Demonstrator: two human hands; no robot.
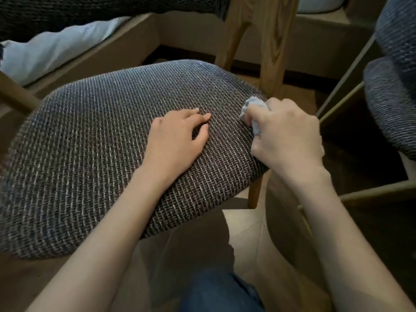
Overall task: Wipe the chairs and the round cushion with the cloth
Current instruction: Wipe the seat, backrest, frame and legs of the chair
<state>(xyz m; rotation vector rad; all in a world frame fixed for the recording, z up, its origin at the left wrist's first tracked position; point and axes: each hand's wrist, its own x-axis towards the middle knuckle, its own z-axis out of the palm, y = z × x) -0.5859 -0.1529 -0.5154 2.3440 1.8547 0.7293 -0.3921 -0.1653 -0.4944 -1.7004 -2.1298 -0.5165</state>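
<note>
- Cloth (253, 113), pale grey and bunched up, sits right at the seat's far right edge, poking out past the knuckles of the right hand (290, 136).
- Chair seat (101, 143) under it is a coarse grey-brown weave, padded and slightly domed, filling the middle of the view, with a wooden leg (255, 192) below the near right corner and a wooden back post (272, 41) rising behind.
- Neighbouring chair (389, 113), blue-flecked, stands just beside it on the right.
- White bedding (51, 48) lies on a low brown base behind, and there's pale tiled floor (247, 233) underneath.
- Right fingers are curled tight round the cloth, pressing it to the weave.
- Left hand (175, 136) rests palm down mid-seat, fingers loose and a little spread, holding nothing, tips touching the fabric.
</note>
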